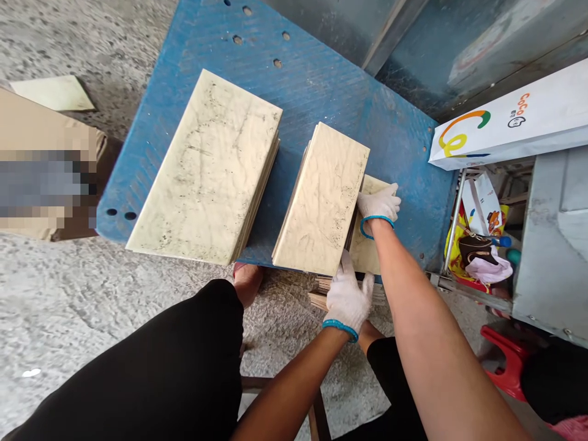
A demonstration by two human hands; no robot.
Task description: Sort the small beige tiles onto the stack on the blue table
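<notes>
Three groups of cream, marble-patterned tiles lie on a blue board: a large stack [206, 171] at left, a narrower stack [324, 202] in the middle, and a low-lying tile [365, 254] at right. White knitted gloves with blue cuffs cover both hands. My left hand [348, 297] is at the near right corner of the middle stack, one finger against its edge and the thumb apart. Beside that stack's right side, my right hand [380, 205] lies over the right tile, fingers stretched to the right. Part of its palm side is hidden.
The blue board [312, 79] has several holes. At left are a cardboard box [46, 122] and a loose tile piece [55, 93] on the floor. A white paper bag [509, 116], a basket of bags and a red stool [508, 361] stand at right.
</notes>
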